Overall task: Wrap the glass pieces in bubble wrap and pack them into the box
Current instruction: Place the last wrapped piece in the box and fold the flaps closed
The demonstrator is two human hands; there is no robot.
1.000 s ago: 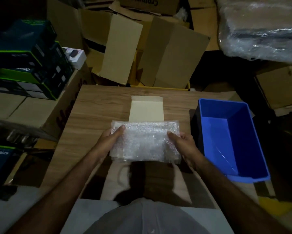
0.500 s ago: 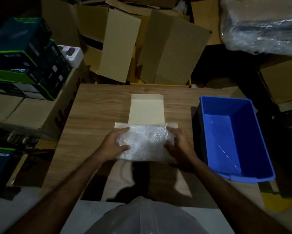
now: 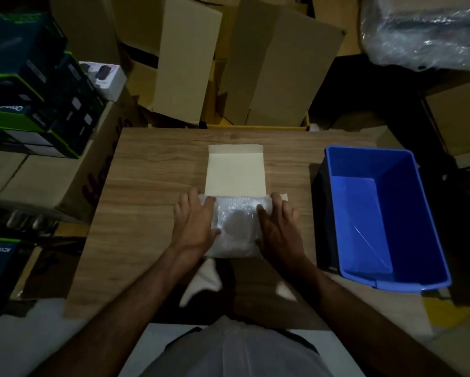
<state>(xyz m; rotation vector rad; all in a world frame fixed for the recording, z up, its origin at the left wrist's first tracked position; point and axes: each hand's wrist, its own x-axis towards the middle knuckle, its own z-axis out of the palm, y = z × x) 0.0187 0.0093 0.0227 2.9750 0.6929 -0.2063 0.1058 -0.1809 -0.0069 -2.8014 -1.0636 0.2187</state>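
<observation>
Both hands, left and right, press flat, fingers straight, on the bundle in the box. Glass inside is likely fragile; the wrap is soft and slippery, so hold by its side edges.

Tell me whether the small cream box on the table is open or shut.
Open. The cream box has its lid flap laid back flat on the table, while both hands press the bubble-wrapped bundle down into it.

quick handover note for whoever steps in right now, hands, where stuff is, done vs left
Left hand: open, flat on the left side of the bubble-wrapped bundle.
Right hand: open, flat on its right side.
Bundle lies in the small cream box on the wooden table, lid flap open behind it.
Blue bin on the right looks empty.
Done: piece wrapped, placed in box.
Left: seat it, close the flap.
</observation>
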